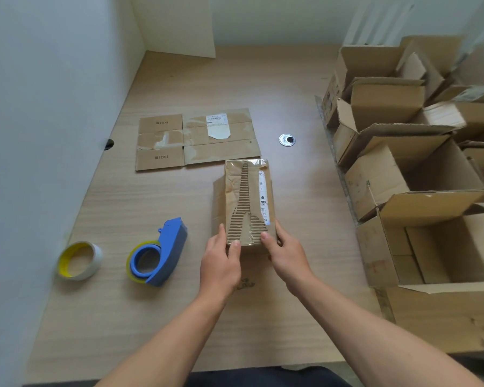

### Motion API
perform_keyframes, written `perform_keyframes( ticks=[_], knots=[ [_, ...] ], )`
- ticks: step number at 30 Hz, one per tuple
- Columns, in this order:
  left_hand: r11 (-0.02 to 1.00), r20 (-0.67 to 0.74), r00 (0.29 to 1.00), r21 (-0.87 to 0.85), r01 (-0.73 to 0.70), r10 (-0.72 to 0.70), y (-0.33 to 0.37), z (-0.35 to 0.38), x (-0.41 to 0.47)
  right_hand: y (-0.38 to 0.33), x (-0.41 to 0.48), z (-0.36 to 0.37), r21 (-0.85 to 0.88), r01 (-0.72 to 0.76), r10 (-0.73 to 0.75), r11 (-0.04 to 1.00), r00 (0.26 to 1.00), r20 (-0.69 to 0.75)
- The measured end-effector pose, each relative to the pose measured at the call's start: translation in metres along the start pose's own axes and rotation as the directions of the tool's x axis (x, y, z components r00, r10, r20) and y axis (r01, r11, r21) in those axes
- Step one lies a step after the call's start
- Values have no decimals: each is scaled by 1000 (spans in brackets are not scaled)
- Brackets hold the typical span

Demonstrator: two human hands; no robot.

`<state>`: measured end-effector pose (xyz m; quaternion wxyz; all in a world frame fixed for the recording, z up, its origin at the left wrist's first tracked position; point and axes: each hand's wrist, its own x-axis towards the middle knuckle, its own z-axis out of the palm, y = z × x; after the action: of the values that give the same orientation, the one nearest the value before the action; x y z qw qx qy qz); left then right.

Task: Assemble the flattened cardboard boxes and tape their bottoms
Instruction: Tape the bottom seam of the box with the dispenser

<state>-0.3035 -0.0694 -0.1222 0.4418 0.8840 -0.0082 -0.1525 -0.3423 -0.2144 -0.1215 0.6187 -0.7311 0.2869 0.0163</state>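
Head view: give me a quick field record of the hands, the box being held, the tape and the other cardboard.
left hand: grips the torn box's near-left corner, thumb on top
right hand: grips its near-right corner, thumb on top
torn box: points away from the person, top skin ripped, corrugation exposed
tape dispenser: blue, on the desk, left of the hands, untouched
loose tape roll: further left
flattened box: flat, beyond the torn box
open boxes: clustered along the right

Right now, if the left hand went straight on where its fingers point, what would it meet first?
The small box it holds: the left hand points along its left side. Beyond that, probably the flat cardboard.
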Motion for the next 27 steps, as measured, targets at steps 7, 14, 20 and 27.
perform_keyframes(
  ticks=[7, 14, 20, 27],
  knots=[
    [981, -62, 997, -191, 31, -43, -1, -5, -7, -6, -4, -3, 90, 21, -26, 996, 998, 49],
    [972, -81, 996, -234, 4, -24, 10, -27, 3, 4, -5, -21, -81, 96, -83, 992, 985, 154],
    [986, 5, 997, -144, -80, 82, 0, -55, 1, -24, 36, -79, -98, 141, -159, 985, 963, -218],
    [950, 5, 958, -129, -283, 286, 16, -78, -1, -28, 41, -90, 110, 215, -220, 971, 975, 37]
  ],
)
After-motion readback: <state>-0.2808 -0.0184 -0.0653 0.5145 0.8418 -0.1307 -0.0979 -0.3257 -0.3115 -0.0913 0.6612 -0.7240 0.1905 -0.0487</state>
